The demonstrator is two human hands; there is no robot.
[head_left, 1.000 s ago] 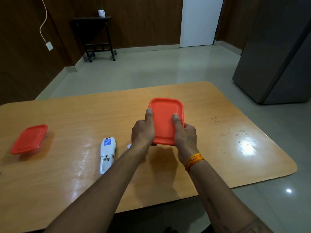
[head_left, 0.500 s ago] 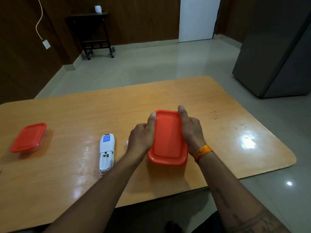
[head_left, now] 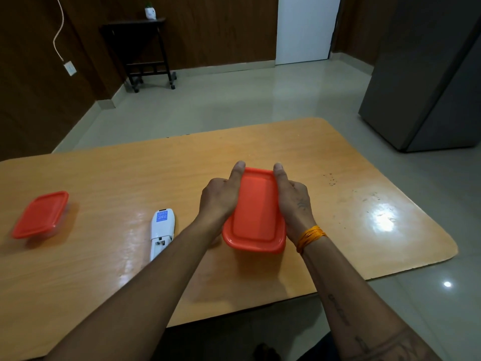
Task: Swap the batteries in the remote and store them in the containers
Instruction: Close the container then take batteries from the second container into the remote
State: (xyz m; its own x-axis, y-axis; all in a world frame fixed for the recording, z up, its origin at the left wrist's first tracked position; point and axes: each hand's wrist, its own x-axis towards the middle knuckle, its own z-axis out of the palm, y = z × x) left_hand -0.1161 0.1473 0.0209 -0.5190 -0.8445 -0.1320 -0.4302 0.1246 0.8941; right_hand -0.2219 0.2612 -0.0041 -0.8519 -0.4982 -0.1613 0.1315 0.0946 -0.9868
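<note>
A container with an orange lid (head_left: 256,212) sits near the middle of the wooden table (head_left: 351,230). My left hand (head_left: 220,199) grips its left side and my right hand (head_left: 294,201) grips its right side, thumbs lying along the lid's edges. A white remote (head_left: 162,230) lies face down just left of my left forearm, its battery bay uncovered at the near end. A second orange-lidded container (head_left: 40,214) rests closed at the table's far left. No batteries are visible.
The table's near edge runs below my forearms, and its right end is rounded. A grey cabinet (head_left: 429,74) stands on the floor at right. A dark side table (head_left: 140,48) with a small pot stands against the back wall.
The lid, held tilted up a second ago, has come down flat onto the container. Both hands have shifted from behind it to its two sides.
</note>
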